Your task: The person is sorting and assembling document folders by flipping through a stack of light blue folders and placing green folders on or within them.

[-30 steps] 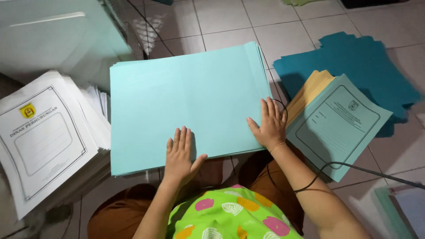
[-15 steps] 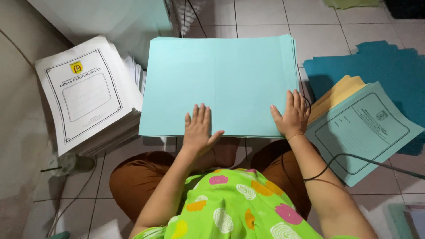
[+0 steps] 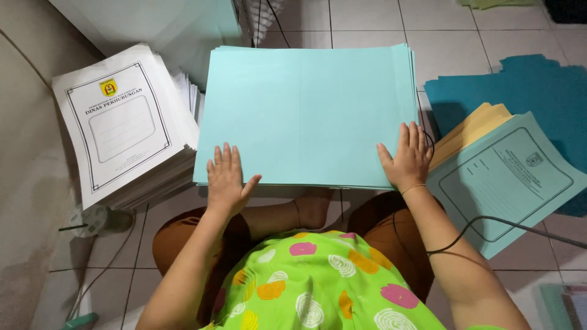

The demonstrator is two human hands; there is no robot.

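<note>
Both palms lie open and flat, left hand [image 3: 226,177] and right hand [image 3: 406,157], on the near edge of the pale turquoise paper stack [image 3: 309,113]; uneven pressing could fan the loose sheets sideways.

Sleeveless green top with coloured spots, brown trousers, thin bracelet on right wrist.

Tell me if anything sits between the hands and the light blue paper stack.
Nothing does. The left hand and the right hand both lie flat, directly on the near edge of the light blue paper stack, with nothing between.
</note>
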